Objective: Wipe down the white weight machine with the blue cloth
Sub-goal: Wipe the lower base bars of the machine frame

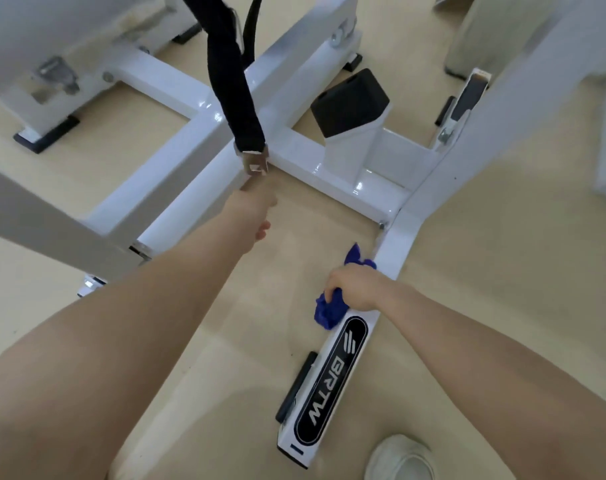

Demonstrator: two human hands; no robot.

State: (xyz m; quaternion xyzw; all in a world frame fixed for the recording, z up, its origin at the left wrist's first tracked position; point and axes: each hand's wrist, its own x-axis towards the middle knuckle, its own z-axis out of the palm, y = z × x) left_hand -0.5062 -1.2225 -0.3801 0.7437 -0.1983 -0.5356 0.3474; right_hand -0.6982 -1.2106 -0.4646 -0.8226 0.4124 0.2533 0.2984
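Glossy white square-tube weight machine frame (177, 98) occupies the 10 to 1 o'clock area, resting on black rubber feet over a matt beige floor (502, 237). Left hand (256, 216), centre, reaches toward a black fabric strap (232, 81) hanging from 12 o'clock; finger state cannot be told. Right hand (355, 287), at 5 o'clock, grips the crumpled blue cloth (329, 310) against the white base rail (395, 251) (black oval label reads BRTW). White shoe (401, 459) at bottom right.

Both forearms bare, no sleeves in view. Left hand (256, 216) & right hand (355, 287): no gloves. White shoe (403, 459) at bottom edge.
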